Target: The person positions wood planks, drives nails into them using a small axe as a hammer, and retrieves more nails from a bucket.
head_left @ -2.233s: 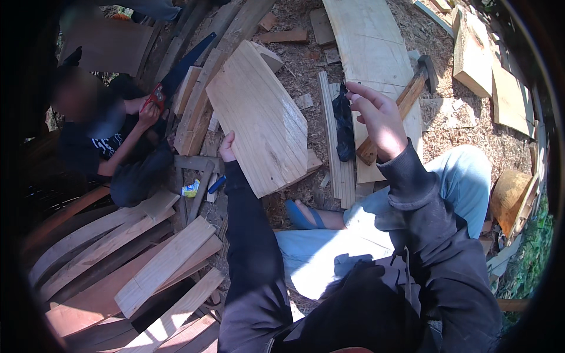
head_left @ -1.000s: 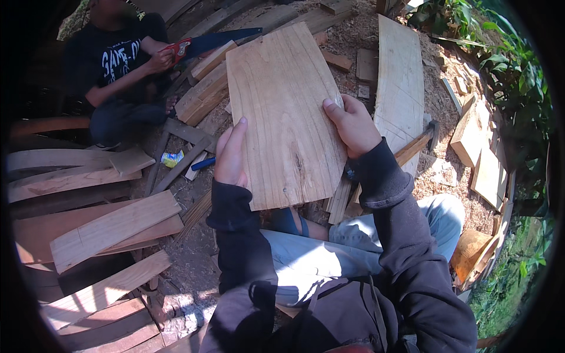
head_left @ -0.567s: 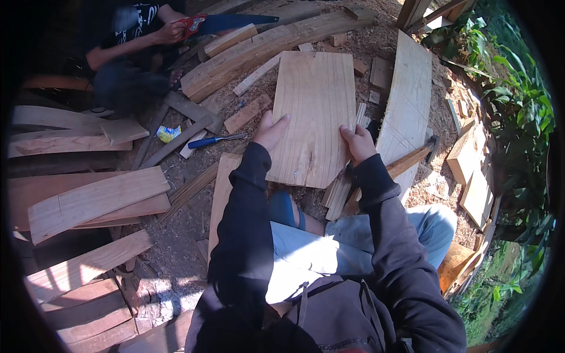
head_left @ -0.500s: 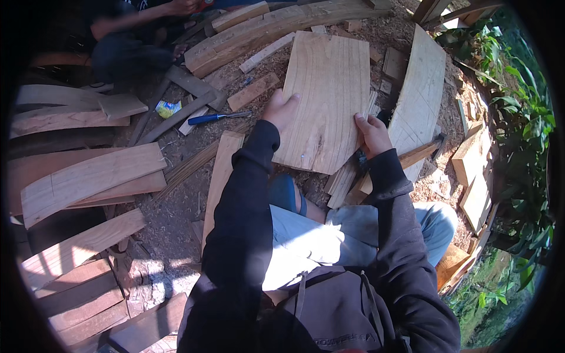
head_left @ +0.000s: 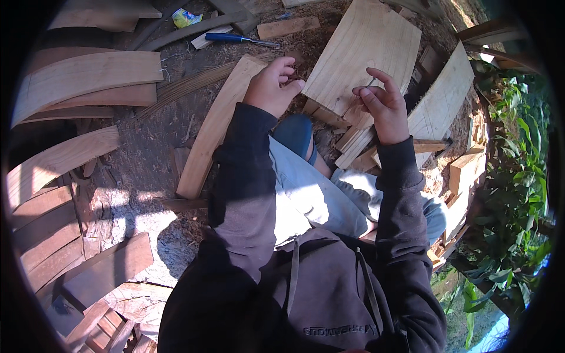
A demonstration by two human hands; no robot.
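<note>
A wide, flat wooden board [head_left: 365,53] lies in front of me, propped on smaller wood pieces [head_left: 347,120]. Over its near right part my right hand [head_left: 385,106] pinches a thin nail [head_left: 371,82] between thumb and fingers. My left hand [head_left: 273,87] hovers left of the board, off its edge, its fingers loosely bent and the thumb apart, with nothing seen in it. Beyond that hand a blue-handled chisel [head_left: 226,37] rests on the ground. Near my left forearm lies a long narrow plank [head_left: 220,126].
Curved planks [head_left: 88,73] are stacked at the left, with dark wood blocks [head_left: 109,270] nearer me. A pale plank [head_left: 441,100] leans right of the board. Leafy plants [head_left: 524,153] line the right side. A small yellow packet [head_left: 186,18] sits by the chisel.
Both hands have let go of the board, which now rests on the wood pieces. A nail is now in my right hand. The view has shifted nearer to me.
</note>
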